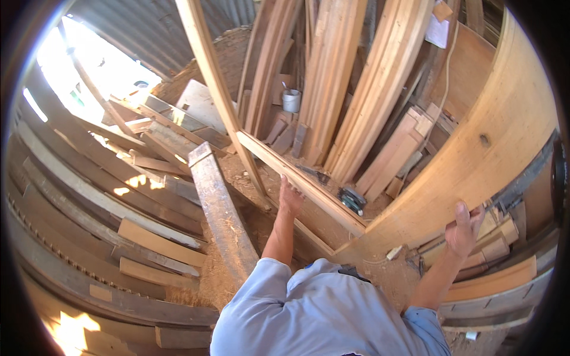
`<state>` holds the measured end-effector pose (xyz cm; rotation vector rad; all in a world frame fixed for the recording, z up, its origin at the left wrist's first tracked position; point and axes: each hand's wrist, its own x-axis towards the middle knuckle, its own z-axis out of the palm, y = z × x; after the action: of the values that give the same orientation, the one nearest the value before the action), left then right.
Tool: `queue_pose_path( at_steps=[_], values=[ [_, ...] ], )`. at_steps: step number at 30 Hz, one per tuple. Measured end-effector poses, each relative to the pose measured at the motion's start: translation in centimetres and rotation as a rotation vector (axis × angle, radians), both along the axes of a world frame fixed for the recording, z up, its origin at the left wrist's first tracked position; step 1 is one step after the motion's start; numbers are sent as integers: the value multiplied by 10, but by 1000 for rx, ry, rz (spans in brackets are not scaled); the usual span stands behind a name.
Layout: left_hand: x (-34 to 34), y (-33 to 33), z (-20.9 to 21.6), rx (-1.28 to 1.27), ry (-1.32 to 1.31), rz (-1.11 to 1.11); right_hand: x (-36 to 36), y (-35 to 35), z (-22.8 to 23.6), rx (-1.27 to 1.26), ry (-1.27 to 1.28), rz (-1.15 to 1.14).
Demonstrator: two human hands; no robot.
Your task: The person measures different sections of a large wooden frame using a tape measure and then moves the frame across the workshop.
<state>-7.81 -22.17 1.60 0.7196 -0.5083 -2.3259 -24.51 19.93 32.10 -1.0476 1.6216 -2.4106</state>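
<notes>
A large wooden frame stands in front of me. It has a slim upright post on the left, a crosspiece low in the middle and a wide pale plank with a dark knot on the right. My left hand is closed at the near edge of the crosspiece; its fingers are partly hidden. Out to the right, my right hand grips the outer edge of the wide plank, thumb up and fingers bent round the edge.
Tall planks lean at the back beside a white pot. A green and black power tool lies on the floor beyond the crosspiece. A worn, sawdust-covered beam juts up at left. Stacked boards fill the left side.
</notes>
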Motion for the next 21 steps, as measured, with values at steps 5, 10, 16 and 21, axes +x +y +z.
queue_pose_path(
  at_steps=[5, 10, 16, 21],
  values=[
    [-21, 35, 48, 196, 106, -11, -5, 2, 15, 37, -148, -8],
    [-11, 1, -6, 153, 115, 16, 12, -18, 52, 100, -13, 43],
    [-5, 25, 0, 81, 74, 46, 4, 12, 31, 288, 8, -99],
    [1, 45, 12, -24, 78, -51, -12, 110, -41, 413, 539, -431]
  ],
)
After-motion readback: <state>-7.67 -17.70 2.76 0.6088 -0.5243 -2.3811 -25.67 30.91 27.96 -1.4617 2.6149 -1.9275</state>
